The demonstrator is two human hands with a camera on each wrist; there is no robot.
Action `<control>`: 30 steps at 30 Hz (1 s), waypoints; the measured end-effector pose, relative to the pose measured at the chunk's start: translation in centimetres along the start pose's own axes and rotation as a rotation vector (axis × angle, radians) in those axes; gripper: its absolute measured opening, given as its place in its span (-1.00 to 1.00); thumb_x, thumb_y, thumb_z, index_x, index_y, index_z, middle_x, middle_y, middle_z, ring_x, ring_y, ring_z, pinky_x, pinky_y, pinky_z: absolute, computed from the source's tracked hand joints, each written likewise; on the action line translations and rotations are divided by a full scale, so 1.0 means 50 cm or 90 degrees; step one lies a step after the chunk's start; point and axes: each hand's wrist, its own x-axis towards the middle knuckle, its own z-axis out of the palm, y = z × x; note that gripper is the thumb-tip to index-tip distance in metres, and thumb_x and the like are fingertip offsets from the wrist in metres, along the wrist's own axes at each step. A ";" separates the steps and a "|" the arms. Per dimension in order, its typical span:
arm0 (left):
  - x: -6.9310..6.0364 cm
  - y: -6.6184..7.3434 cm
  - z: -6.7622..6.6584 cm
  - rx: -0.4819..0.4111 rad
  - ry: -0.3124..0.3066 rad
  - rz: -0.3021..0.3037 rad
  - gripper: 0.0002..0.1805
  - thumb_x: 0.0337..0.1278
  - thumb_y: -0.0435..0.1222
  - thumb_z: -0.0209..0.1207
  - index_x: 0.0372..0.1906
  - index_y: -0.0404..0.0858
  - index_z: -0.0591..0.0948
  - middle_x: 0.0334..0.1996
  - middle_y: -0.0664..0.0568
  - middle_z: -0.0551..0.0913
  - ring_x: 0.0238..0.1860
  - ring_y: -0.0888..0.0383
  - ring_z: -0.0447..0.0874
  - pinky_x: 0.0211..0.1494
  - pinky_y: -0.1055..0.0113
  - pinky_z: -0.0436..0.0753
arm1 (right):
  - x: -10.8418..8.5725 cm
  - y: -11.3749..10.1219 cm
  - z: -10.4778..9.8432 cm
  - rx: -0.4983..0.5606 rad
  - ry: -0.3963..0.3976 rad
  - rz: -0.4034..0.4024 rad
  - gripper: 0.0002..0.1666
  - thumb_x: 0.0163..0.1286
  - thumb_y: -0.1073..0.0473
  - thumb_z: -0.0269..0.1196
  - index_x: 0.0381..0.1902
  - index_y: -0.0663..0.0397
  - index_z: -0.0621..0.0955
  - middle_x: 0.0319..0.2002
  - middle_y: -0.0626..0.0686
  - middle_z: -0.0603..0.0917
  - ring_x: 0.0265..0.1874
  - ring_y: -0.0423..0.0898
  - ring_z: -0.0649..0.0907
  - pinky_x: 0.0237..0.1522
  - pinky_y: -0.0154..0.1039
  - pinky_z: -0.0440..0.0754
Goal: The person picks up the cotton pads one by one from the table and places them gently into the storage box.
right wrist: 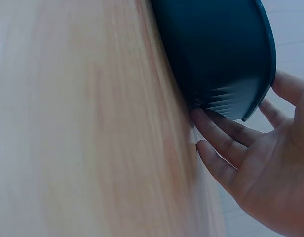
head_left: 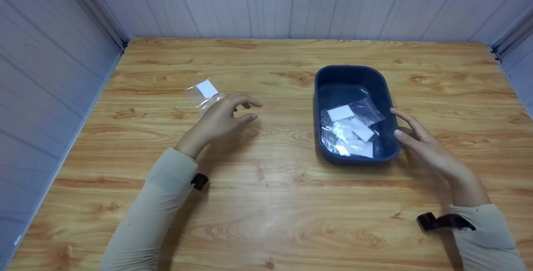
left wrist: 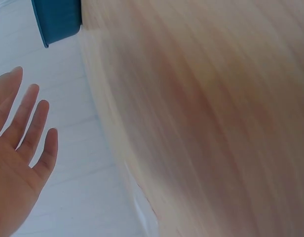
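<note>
A dark blue bin with rounded corners stands right of the middle of the table. Inside it lie several clear zip bags with white cards in them. My right hand touches the bin's right side, fingertips at the rim; in the right wrist view its fingers reach against the outer wall and its base. My left hand hovers over the table with relaxed fingers and nothing in them. Just behind it lies one clear zip bag with a white card, partly hidden by the hand.
The wood-grain table runs back to a pale panelled wall. More wall panels rise along its left side. Black straps with small dark boxes sit at both wrists.
</note>
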 end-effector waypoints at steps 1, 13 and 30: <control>-0.001 -0.003 -0.001 0.002 -0.001 -0.003 -0.70 0.34 -0.18 0.24 0.13 -0.05 0.63 0.11 0.19 0.60 0.11 0.14 0.51 0.16 0.03 0.50 | 0.000 0.000 0.000 0.005 0.001 -0.002 -0.31 0.62 -0.02 -0.05 0.59 -0.33 0.01 0.46 0.33 0.15 0.41 0.20 0.22 0.42 -0.08 0.17; -0.012 -0.046 -0.029 -0.025 0.003 -0.024 -0.67 0.33 -0.24 0.25 0.16 -0.10 0.63 0.15 0.13 0.60 0.17 0.06 0.49 0.18 -0.05 0.46 | 0.000 0.000 0.001 0.007 0.000 -0.009 -0.32 0.63 -0.02 -0.05 0.59 -0.32 0.02 0.52 0.24 0.05 0.43 0.26 0.14 0.24 -0.40 0.28; -0.030 -0.098 -0.058 -0.038 0.028 -0.094 -0.67 0.33 -0.25 0.24 0.15 -0.21 0.62 0.10 -0.05 0.61 0.16 0.01 0.47 0.22 -0.01 0.41 | 0.000 -0.002 0.000 0.011 -0.001 0.004 -0.30 0.62 -0.05 -0.03 0.59 -0.35 0.00 0.53 0.25 0.01 0.42 0.28 0.16 0.38 0.28 0.07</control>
